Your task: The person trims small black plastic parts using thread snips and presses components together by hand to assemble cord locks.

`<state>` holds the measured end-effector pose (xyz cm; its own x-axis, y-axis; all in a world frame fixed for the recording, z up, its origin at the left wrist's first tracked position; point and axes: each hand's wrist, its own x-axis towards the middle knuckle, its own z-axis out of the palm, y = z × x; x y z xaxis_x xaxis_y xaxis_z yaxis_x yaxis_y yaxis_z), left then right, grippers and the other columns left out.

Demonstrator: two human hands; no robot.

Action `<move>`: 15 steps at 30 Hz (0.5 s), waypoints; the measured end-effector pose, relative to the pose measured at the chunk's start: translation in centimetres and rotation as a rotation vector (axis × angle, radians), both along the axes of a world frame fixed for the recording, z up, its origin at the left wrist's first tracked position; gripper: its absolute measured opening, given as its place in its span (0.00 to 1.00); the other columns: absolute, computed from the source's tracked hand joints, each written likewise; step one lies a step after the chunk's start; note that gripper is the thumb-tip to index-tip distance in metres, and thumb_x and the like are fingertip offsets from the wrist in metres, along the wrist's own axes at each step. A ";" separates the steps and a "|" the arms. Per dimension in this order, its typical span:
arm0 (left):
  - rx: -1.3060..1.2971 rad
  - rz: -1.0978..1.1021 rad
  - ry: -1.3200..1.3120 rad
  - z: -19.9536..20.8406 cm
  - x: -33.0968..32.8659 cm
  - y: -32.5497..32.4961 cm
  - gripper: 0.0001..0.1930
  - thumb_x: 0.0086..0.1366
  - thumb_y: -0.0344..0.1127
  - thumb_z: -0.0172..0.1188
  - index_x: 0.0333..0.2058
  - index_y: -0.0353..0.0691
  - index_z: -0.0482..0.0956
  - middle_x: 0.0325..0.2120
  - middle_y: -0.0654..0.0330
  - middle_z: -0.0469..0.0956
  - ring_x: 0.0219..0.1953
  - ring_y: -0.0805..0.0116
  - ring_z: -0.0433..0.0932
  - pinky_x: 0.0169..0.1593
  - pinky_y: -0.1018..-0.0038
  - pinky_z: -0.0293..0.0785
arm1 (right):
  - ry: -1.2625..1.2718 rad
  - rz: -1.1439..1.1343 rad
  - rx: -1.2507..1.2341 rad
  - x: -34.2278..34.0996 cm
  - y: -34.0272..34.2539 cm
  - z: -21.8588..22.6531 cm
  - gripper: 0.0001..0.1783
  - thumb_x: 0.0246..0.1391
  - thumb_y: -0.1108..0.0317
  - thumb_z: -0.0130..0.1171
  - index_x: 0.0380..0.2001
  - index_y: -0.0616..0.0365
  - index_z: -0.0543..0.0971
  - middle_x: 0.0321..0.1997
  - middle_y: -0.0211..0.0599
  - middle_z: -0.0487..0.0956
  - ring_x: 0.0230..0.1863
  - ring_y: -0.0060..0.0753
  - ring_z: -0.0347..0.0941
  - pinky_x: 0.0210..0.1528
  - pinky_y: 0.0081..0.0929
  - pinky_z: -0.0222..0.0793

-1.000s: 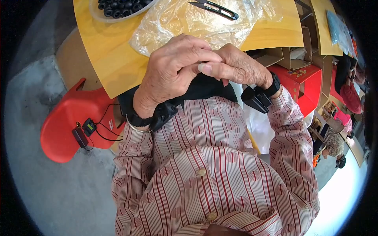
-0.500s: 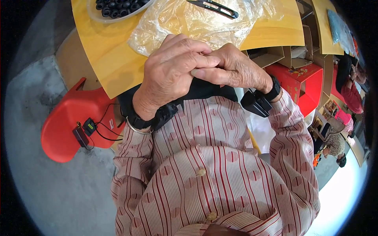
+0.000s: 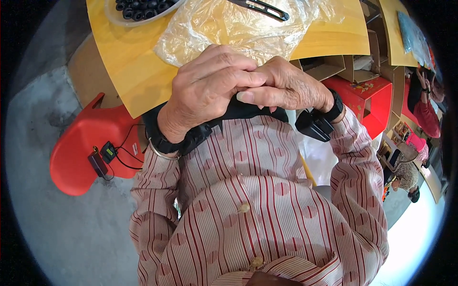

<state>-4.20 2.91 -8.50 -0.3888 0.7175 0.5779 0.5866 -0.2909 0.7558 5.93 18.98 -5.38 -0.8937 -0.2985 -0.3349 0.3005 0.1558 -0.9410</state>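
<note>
A: Head view — how do my hands stand?
B: My left hand [image 3: 207, 90] is curled shut, fingertips pressed against my right hand [image 3: 286, 88]; whether anything is pinched between them is hidden.
A: Surroundings?
B: Clear plastic bag [image 3: 234, 28] at twelve o'clock on the yellow table [image 3: 129, 62]; bowl of black rings [image 3: 138, 9] at eleven.

Two hands [image 3: 210, 90] [image 3: 286, 88]; one clear plastic bag [image 3: 238, 28], one red chair [image 3: 90, 148], one bowl [image 3: 143, 12], one yellow table [image 3: 129, 62]
</note>
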 end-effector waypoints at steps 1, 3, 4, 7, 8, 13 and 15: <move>0.008 -0.004 0.031 0.2 -0.1 0.0 0.12 0.42 0.24 0.63 0.30 0.38 0.79 0.27 0.60 0.77 0.28 0.63 0.76 0.32 0.73 0.71 | 0.012 -0.009 0.000 0.0 -0.1 0.1 0.21 0.58 0.51 0.55 0.27 0.62 0.79 0.12 0.28 0.71 0.13 0.17 0.68 0.15 0.17 0.63; 0.016 -0.008 0.063 0.5 -0.3 0.2 0.11 0.43 0.24 0.62 0.30 0.39 0.79 0.27 0.60 0.77 0.28 0.63 0.76 0.32 0.73 0.71 | 0.019 -0.021 -0.011 0.1 0.0 -0.1 0.21 0.58 0.52 0.55 0.27 0.61 0.79 0.12 0.28 0.70 0.13 0.17 0.67 0.15 0.17 0.63; 0.017 -0.030 0.097 0.6 -0.5 0.3 0.11 0.44 0.23 0.62 0.31 0.37 0.79 0.27 0.56 0.78 0.27 0.62 0.77 0.31 0.73 0.72 | 0.027 -0.033 -0.021 0.2 0.1 -0.3 0.20 0.57 0.52 0.56 0.27 0.61 0.80 0.12 0.27 0.70 0.13 0.17 0.67 0.15 0.17 0.63; 0.006 -0.037 0.147 0.6 -0.5 0.2 0.11 0.46 0.22 0.62 0.31 0.35 0.79 0.28 0.53 0.79 0.28 0.62 0.77 0.31 0.72 0.73 | 0.038 -0.113 -0.017 0.4 -0.2 -0.7 0.23 0.56 0.49 0.56 0.25 0.61 0.79 0.13 0.28 0.70 0.13 0.17 0.67 0.16 0.17 0.63; -0.012 -0.024 0.160 0.5 -0.4 0.1 0.10 0.46 0.22 0.62 0.31 0.35 0.79 0.29 0.53 0.79 0.28 0.62 0.77 0.32 0.72 0.73 | 0.041 -0.113 -0.012 0.3 -0.3 -0.3 0.23 0.56 0.49 0.56 0.25 0.61 0.79 0.13 0.28 0.70 0.13 0.17 0.67 0.16 0.17 0.63; -0.100 0.058 0.050 0.3 -0.2 0.3 0.10 0.46 0.22 0.61 0.31 0.38 0.80 0.30 0.57 0.78 0.31 0.62 0.77 0.33 0.73 0.72 | -0.272 -0.078 0.006 -0.5 0.3 0.8 0.28 0.57 0.45 0.52 0.22 0.64 0.77 0.18 0.29 0.74 0.16 0.20 0.71 0.18 0.16 0.65; -0.123 0.082 0.005 0.1 0.2 0.5 0.11 0.46 0.23 0.61 0.31 0.40 0.79 0.29 0.59 0.78 0.30 0.62 0.77 0.33 0.73 0.71 | -0.267 -0.069 -0.043 -0.2 0.8 0.4 0.31 0.58 0.41 0.48 0.22 0.64 0.76 0.18 0.30 0.73 0.16 0.19 0.71 0.18 0.16 0.65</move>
